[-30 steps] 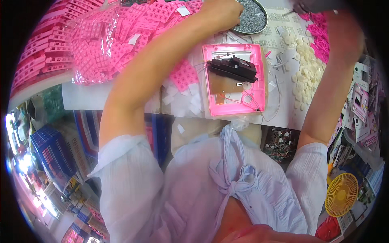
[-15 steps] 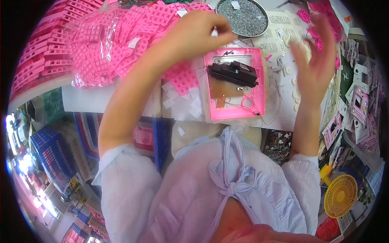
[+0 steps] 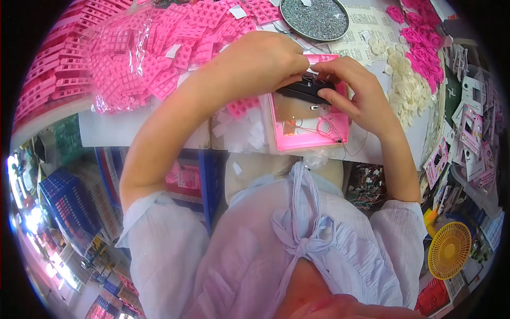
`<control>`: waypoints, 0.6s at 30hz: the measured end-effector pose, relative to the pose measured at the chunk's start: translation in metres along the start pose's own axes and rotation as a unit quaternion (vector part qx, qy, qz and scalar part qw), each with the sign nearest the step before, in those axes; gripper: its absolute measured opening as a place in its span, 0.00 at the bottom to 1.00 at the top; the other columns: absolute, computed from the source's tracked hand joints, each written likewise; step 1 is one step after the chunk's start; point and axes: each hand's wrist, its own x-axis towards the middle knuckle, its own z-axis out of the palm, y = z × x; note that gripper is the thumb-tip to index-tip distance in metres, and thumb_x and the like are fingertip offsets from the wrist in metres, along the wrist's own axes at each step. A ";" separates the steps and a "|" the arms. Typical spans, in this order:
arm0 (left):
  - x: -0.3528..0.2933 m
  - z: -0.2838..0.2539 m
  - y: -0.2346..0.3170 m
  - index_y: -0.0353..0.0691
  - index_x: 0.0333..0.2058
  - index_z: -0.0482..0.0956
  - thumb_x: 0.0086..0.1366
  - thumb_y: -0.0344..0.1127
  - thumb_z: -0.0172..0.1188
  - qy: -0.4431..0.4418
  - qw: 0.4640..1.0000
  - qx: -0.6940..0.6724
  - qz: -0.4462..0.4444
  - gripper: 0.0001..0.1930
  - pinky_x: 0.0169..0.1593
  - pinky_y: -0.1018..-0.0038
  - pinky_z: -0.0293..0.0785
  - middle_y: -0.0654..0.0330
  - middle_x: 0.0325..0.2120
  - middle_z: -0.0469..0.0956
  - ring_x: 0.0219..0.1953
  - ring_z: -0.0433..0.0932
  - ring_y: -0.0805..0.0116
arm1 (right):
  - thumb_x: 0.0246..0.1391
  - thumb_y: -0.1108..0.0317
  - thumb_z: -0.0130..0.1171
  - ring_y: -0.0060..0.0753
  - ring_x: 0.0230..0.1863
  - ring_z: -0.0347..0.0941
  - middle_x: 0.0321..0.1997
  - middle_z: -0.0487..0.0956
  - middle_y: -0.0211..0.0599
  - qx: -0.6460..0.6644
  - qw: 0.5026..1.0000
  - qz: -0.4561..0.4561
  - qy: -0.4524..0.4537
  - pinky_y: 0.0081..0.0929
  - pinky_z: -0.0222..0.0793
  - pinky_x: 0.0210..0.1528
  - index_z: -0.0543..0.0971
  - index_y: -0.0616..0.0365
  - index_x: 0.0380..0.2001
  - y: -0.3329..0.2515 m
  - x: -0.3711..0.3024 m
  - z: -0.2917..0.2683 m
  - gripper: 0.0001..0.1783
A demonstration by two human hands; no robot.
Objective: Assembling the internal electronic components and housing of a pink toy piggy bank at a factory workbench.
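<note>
A pink plastic casing (image 3: 282, 139) lies on the table in front of me, with a brown circuit board (image 3: 297, 111) and thin wires (image 3: 332, 137) inside it. Across its upper part sits a black plastic unit (image 3: 297, 92). My left hand (image 3: 268, 59) is over the unit's left end, fingertips pinched together; whatever they pinch is too small or hidden to name. From the right, my right hand (image 3: 366, 95) grips the unit, thumb on its near side and index finger curled over its far side. Between them, the fingers cover the unit's upper edge.
Pink keypad-like pieces (image 3: 175, 50) are heaped at the left, partly in clear plastic. A round tray of small screws (image 3: 316, 21) stands behind the casing. White discs (image 3: 406, 80) and magenta parts (image 3: 425, 45) lie at the right. Paper slips (image 3: 249, 135) are left of the casing.
My right hand has come left and down from beside the white discs to the black unit. My left hand has dropped nearer to the unit, its fingers now at it.
</note>
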 end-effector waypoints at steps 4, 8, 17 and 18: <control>0.009 -0.009 0.012 0.37 0.30 0.79 0.58 0.31 0.62 -0.103 0.992 0.073 -0.010 0.04 0.38 0.60 0.77 0.56 0.27 0.78 0.35 0.81 0.55 | 0.52 0.71 0.67 0.46 0.48 0.76 0.44 0.78 0.39 -0.063 0.995 -0.073 -0.017 0.38 0.75 0.49 0.80 0.56 0.48 0.001 0.003 -0.001 0.18; -0.001 -0.004 0.021 0.36 0.31 0.79 0.59 0.31 0.61 -0.072 0.993 0.090 -0.004 0.05 0.38 0.60 0.77 0.56 0.28 0.78 0.35 0.81 0.54 | 0.52 0.72 0.66 0.46 0.48 0.75 0.43 0.77 0.39 -0.107 0.989 -0.095 -0.024 0.39 0.75 0.49 0.80 0.56 0.45 -0.007 0.005 -0.001 0.15; -0.011 0.006 0.019 0.36 0.34 0.84 0.61 0.34 0.67 -0.003 0.980 -0.112 -0.166 0.07 0.36 0.63 0.75 0.54 0.27 0.81 0.30 0.80 0.56 | 0.52 0.74 0.63 0.46 0.48 0.73 0.44 0.76 0.37 -0.155 0.983 -0.090 -0.041 0.38 0.77 0.44 0.78 0.55 0.44 -0.016 0.008 0.002 0.15; -0.009 0.007 0.018 0.36 0.33 0.84 0.62 0.34 0.67 -0.009 0.972 -0.136 -0.191 0.07 0.35 0.64 0.75 0.54 0.26 0.81 0.29 0.80 0.57 | 0.51 0.74 0.63 0.46 0.48 0.73 0.44 0.75 0.37 -0.165 0.982 -0.088 -0.043 0.37 0.77 0.43 0.78 0.55 0.44 -0.019 0.007 0.003 0.15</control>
